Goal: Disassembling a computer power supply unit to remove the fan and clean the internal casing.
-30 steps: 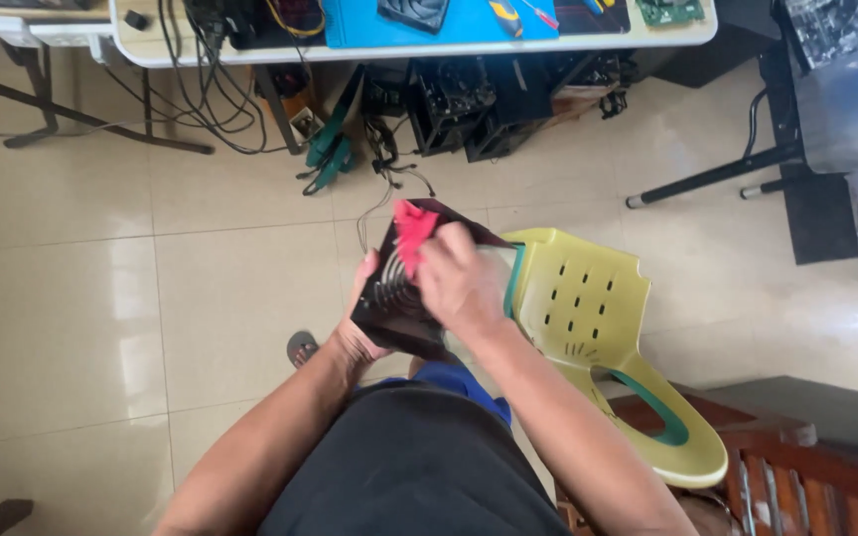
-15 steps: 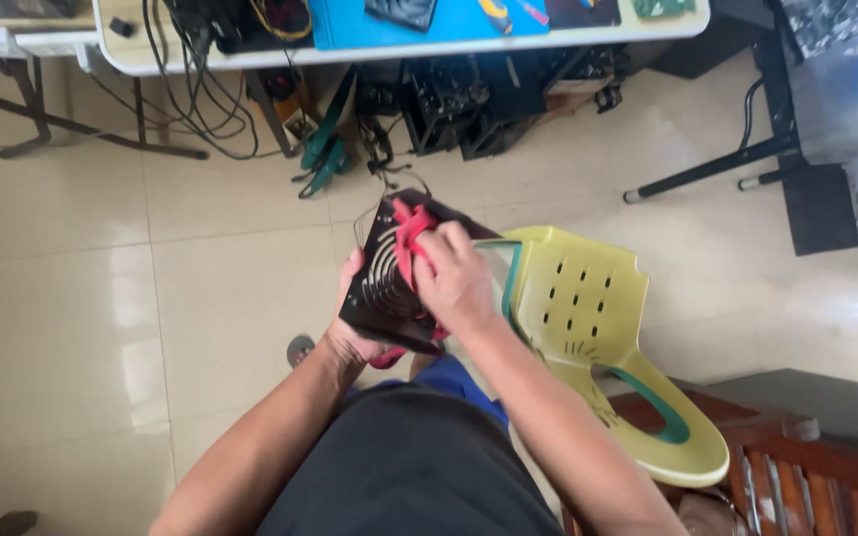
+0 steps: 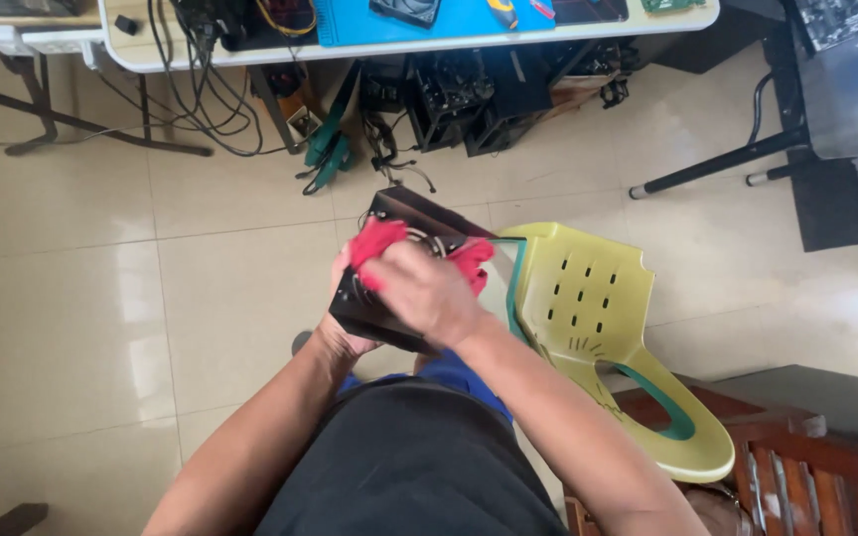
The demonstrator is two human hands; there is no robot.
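Note:
I stand over a tiled floor and hold a black metal box with a round fan grille (image 3: 404,213) in front of me. My left hand (image 3: 342,333) grips the box from below at its near left corner. My right hand (image 3: 427,290) lies on top of the box and presses a bunched red cloth (image 3: 377,241) against the grille. Part of the red cloth also sticks out to the right of my right hand. Most of the box's top face is hidden under the hand and cloth.
A yellow-green plastic chair (image 3: 598,328) stands just right of the box. A white workbench (image 3: 409,40) with a blue mat and hanging cables runs along the top. Black equipment and green clamps (image 3: 325,149) lie under it. Dark wooden furniture (image 3: 806,467) is at bottom right.
The red cloth and my right hand have shifted across the top of the box, from its upper edge toward the middle. The box tilted slightly in my left hand.

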